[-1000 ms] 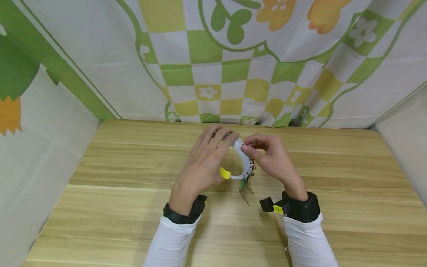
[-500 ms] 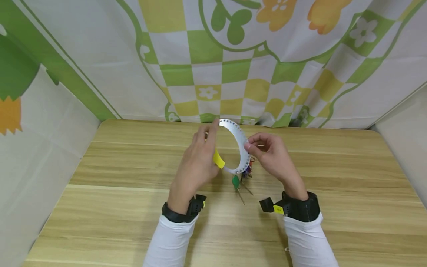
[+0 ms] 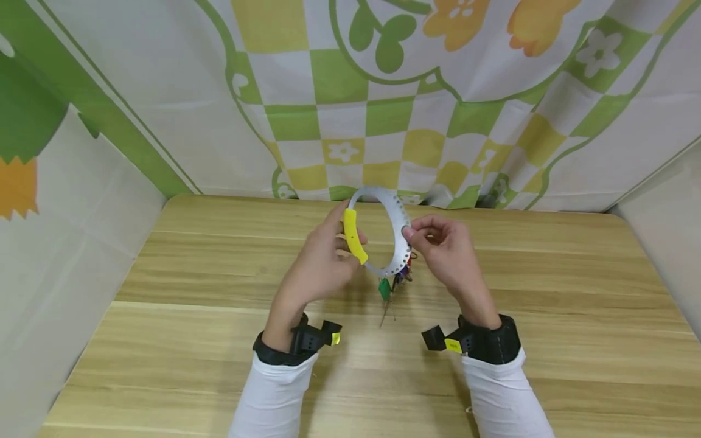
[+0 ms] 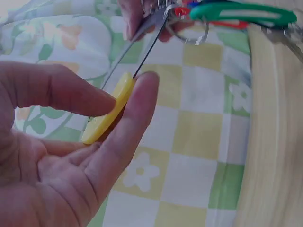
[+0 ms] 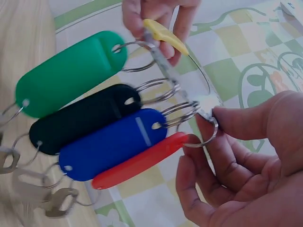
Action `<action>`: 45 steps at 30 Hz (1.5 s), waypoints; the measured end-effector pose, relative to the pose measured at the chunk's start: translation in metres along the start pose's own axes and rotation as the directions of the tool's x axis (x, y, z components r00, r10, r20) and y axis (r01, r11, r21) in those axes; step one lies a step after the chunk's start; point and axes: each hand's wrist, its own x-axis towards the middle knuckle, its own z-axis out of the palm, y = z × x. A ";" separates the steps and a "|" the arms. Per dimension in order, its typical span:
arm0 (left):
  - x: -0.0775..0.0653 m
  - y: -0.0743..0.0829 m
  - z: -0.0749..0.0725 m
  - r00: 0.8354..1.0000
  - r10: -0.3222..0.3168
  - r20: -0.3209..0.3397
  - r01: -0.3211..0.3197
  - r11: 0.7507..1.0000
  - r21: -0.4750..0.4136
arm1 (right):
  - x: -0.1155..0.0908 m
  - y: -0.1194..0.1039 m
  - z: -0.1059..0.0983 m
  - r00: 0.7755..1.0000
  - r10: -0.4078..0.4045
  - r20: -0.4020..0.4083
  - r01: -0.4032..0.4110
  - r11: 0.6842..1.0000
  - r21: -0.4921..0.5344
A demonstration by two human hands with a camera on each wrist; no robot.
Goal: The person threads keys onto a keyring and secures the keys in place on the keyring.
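Observation:
Raised above the table is a large metal key ring (image 3: 401,246), a flat perforated crescent with a yellow grip (image 3: 352,234). My left hand (image 3: 319,261) pinches that yellow grip; in the left wrist view the thumb lies on one side and a finger on the other. On the opposite side, my right hand (image 3: 448,248) pinches the perforated rim between thumb and fingers. Small split rings hang from it, bearing a green tag (image 5: 71,73), a black tag (image 5: 85,118), a blue tag (image 5: 111,146) and a red tag (image 5: 137,163). Several keys (image 5: 59,203) dangle from the tags, partly cropped.
A wood-grain table (image 3: 191,353) lies beneath both hands. Behind its far edge hangs a checked green, yellow and white cloth (image 3: 383,115). Another patterned cloth covers the left side. A tiny pale scrap (image 3: 468,410) lies near the right forearm.
The left hand has turned over and shifted, so the yellow grip now faces up into view. The ring has tilted and risen slightly, its tags swinging a little left. The right hand keeps its pinch.

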 end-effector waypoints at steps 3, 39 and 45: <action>0.001 0.005 0.000 0.998 -0.039 -0.050 0.034 0.994 -0.101 | 0.000 -0.002 0.001 0.999 -0.030 -0.041 0.033 0.997 0.067; -0.001 0.019 -0.001 0.916 0.276 -0.293 -0.354 0.897 -0.264 | -0.009 -0.028 -0.007 0.842 -0.484 -0.238 0.533 0.815 0.229; -0.003 0.018 -0.002 0.937 0.236 -0.258 -0.297 0.926 -0.233 | -0.011 -0.029 -0.009 0.882 -0.431 -0.189 0.465 0.859 0.215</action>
